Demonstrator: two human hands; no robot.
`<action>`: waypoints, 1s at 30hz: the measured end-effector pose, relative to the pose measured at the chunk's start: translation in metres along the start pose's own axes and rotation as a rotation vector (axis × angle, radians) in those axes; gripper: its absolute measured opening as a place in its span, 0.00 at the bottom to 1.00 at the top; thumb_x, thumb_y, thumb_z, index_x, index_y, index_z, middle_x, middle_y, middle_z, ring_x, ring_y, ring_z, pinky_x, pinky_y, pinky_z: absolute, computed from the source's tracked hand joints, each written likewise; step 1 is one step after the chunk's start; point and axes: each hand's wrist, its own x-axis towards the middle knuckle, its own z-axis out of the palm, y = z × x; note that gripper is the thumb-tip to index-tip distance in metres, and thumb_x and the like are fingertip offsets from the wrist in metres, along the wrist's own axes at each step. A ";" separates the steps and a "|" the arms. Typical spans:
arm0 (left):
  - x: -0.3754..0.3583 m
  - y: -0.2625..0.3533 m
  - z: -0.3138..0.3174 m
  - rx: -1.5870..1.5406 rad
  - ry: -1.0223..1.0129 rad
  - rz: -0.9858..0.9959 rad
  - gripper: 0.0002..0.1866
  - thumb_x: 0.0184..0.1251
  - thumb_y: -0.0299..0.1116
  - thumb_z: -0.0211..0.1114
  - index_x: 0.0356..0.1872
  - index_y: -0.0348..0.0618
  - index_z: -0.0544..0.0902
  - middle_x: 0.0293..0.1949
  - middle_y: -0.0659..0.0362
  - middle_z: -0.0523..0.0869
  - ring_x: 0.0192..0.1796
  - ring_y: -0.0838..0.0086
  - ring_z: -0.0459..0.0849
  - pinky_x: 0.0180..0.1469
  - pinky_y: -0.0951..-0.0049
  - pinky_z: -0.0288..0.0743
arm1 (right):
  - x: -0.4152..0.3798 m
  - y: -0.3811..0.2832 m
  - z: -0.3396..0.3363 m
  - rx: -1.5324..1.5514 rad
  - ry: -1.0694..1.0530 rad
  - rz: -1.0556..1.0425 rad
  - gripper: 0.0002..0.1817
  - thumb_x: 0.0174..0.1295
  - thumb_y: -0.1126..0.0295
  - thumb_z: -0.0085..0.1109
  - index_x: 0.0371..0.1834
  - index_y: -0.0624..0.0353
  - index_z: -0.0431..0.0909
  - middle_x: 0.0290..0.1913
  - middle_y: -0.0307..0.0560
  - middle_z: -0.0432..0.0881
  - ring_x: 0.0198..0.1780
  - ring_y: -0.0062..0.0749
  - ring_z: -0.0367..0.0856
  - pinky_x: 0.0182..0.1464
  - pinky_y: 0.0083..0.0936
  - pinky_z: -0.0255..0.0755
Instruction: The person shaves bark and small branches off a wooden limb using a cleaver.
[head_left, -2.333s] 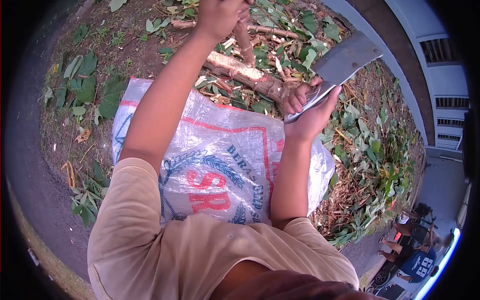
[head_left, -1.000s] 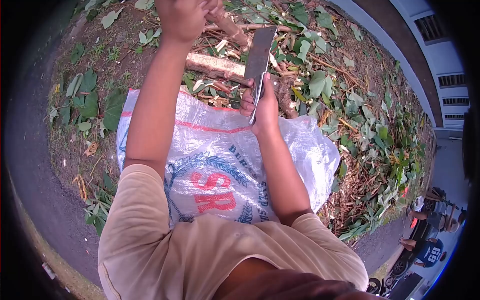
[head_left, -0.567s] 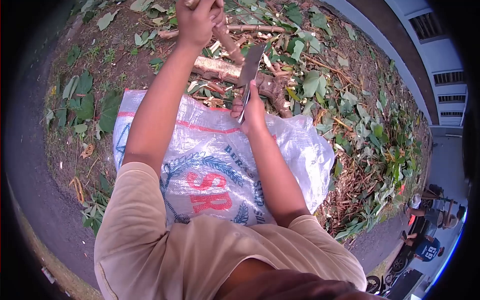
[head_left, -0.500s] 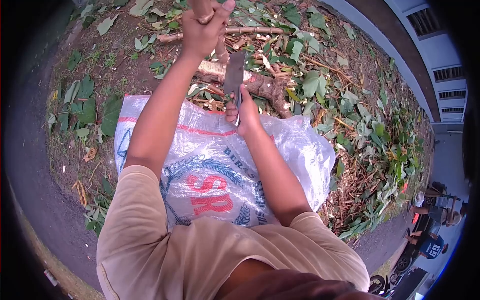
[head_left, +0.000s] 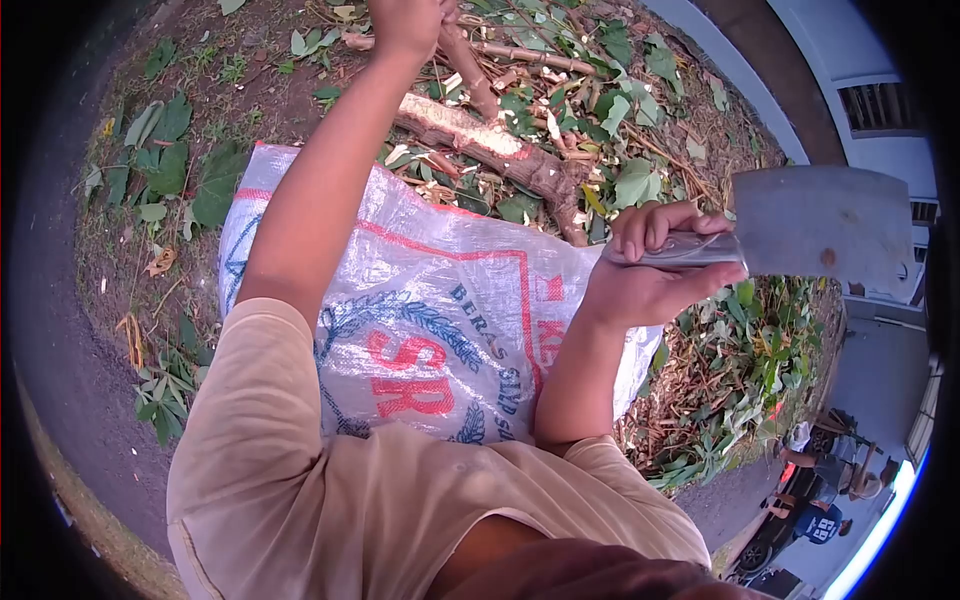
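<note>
My right hand (head_left: 665, 260) is closed around the handle of a cleaver (head_left: 822, 222). Its broad grey blade points right, raised over the ground on that side. At the top edge of the view, my left hand (head_left: 408, 28) grips a branch (head_left: 470, 72). The lower end of that branch slants down to a thick log (head_left: 490, 145), whose upper side is chipped pale. Part of my left hand and the upper end of the branch are cut off by the frame. A white woven sack (head_left: 440, 300) with red and blue print lies over my lap, near side of the log.
Cut leaves (head_left: 640, 180) and pale wood chips surround the log. Another thin stick (head_left: 535, 58) lies behind it. Chopped stems and leaves (head_left: 730, 370) are heaped on the right. Two people (head_left: 820, 522) and vehicles are at the far lower right, beside a building.
My right hand has swung the cleaver from beside the log up and out to the right. My left hand, still on the branch, sits slightly higher in view.
</note>
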 end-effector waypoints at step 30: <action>-0.008 0.042 0.027 0.027 0.144 0.107 0.21 0.74 0.39 0.73 0.26 0.47 0.72 0.19 0.66 0.68 0.19 0.79 0.67 0.26 0.73 0.63 | -0.043 0.148 -0.012 -0.104 0.068 0.674 0.29 0.79 0.35 0.43 0.42 0.52 0.65 0.25 0.37 0.64 0.20 0.22 0.60 0.23 0.23 0.56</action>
